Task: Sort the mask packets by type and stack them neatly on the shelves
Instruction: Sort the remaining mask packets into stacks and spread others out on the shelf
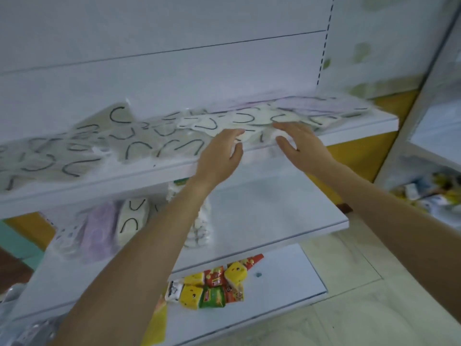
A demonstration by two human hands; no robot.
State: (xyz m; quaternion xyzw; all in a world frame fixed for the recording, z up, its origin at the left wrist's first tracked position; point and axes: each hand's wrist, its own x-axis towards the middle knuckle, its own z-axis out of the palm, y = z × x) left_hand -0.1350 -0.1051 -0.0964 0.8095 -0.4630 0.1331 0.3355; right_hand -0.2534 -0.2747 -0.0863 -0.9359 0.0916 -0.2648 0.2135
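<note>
Motion smears the whole view, so no print on the wrappers can be read. The top shelf (369, 128) runs across the middle of the frame. Loose mask packets (139, 148) lie scattered over it from the left edge, where they are cut off, to its right end. Most are white with black ear loops, overlapping in no order. At the upper right of that spread a few purple packets (316, 106) blur into one another.

The left hand (219, 153) is stretched over the shelf's front edge at centre, fingers straight and loosely spread, thumb apart. Whether its fingertips touch the white packet under them cannot be told. The right hand (303, 142) is just beside it to the right, also spread flat, fingers pointing left over the packets and thumb held away, covering what lies beneath. Neither hand plainly grasps anything.

At lower left, the middle shelf (274, 213) holds a purple packet (99, 233) and a white packet (132, 218) side by side. A pile (200, 228) of white packets there is half hidden behind the left forearm. At bottom centre the bottom shelf (287, 278) carries yellow, red and green snack bags (212, 288). At the right edge a second rack (404, 146) shows only blurred yellow goods (439, 188), cut off by the frame
</note>
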